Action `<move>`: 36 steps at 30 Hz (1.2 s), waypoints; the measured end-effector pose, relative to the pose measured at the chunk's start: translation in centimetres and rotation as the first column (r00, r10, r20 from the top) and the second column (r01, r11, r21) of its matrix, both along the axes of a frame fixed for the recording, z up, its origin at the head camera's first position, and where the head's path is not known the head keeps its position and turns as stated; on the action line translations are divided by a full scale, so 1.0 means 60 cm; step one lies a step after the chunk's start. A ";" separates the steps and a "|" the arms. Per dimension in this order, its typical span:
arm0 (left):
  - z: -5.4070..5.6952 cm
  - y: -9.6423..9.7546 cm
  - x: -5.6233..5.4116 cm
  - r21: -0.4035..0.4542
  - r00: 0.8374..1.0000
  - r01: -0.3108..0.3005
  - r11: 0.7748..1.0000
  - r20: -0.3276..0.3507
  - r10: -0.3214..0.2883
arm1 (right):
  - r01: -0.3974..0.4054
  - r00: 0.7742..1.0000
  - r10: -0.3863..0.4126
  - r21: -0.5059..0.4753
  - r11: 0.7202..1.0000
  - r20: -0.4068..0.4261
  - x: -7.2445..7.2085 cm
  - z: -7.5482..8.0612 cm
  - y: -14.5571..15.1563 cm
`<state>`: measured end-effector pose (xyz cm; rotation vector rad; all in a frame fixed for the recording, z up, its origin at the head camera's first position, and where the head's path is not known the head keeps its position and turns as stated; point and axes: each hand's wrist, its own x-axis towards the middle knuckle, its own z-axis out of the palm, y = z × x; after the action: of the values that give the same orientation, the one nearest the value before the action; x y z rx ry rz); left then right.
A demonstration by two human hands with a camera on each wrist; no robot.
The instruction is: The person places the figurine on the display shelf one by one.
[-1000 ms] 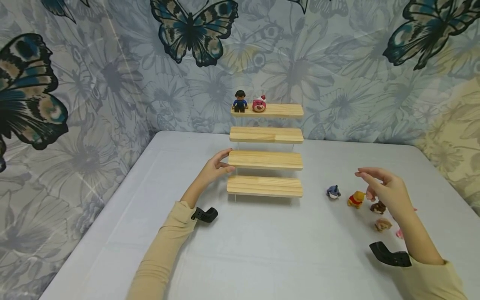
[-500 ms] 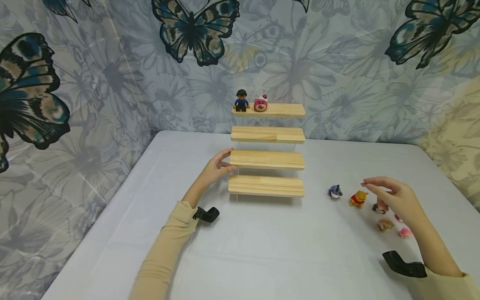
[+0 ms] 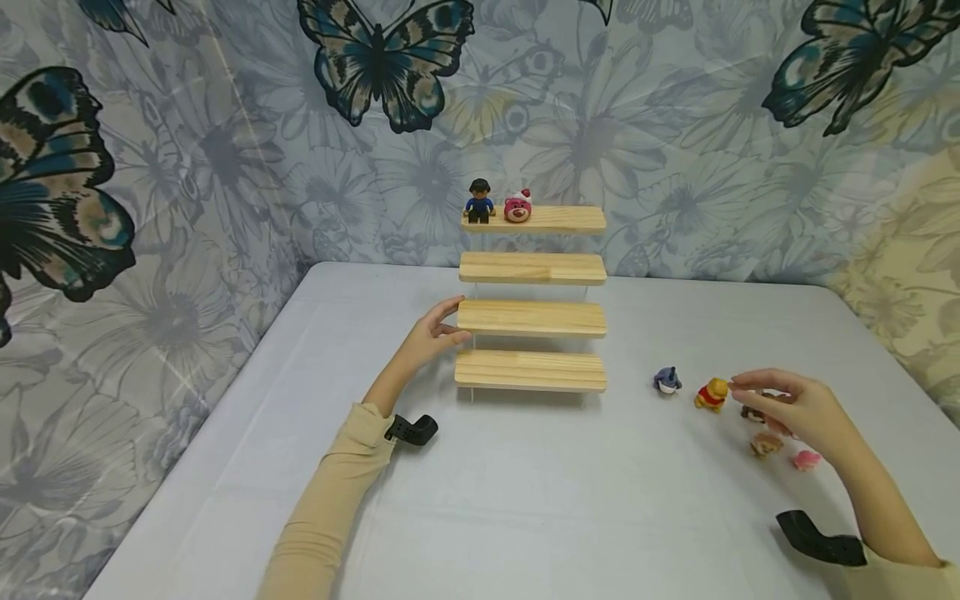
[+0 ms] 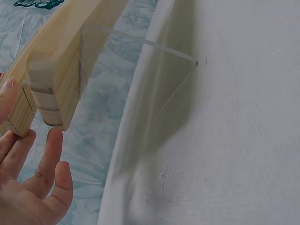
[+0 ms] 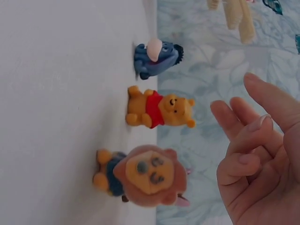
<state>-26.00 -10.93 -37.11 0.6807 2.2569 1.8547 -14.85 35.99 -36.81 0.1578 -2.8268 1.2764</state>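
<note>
A stepped wooden shelf stands mid-table. My left hand holds the left end of its second board from the bottom; in the left wrist view the thumb and fingertips are at the board ends. My right hand hovers at the right, fingers loosely bent, holding nothing. Its fingertips are close to a yellow bear figurine in a red shirt. Left of that sits a blue donkey figurine. A lion-like figurine shows in the right wrist view. Another brown figurine is partly hidden by the hand.
On the top board, a toy figure in blue stands beside a pink bear figurine. A pink figurine lies below my right hand. Patterned cloth hangs behind the white table.
My right hand has moved right and down, nearer the yellow bear. The pink figurine has come into fuller view. The left hand stays at the shelf.
</note>
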 end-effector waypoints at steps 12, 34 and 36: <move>-0.035 -0.005 -0.025 0.018 1.000 -0.006 1.000 0.002 0.006 | 0.004 0.995 -0.009 0.041 0.999 0.104 0.029 -0.010 0.026; -0.004 -0.002 -0.005 0.020 1.000 0.007 1.000 0.005 -0.007 | -0.055 0.969 -0.009 0.253 0.966 0.245 0.041 -0.023 0.043; -0.006 -0.002 -0.006 0.023 1.000 0.010 1.000 -0.002 -0.010 | -0.067 0.969 0.002 0.256 0.964 0.247 0.041 -0.025 0.045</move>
<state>-26.36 -11.08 -37.47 0.6965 2.2325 1.8783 -12.38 38.67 -38.28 0.0598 -3.2112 0.9812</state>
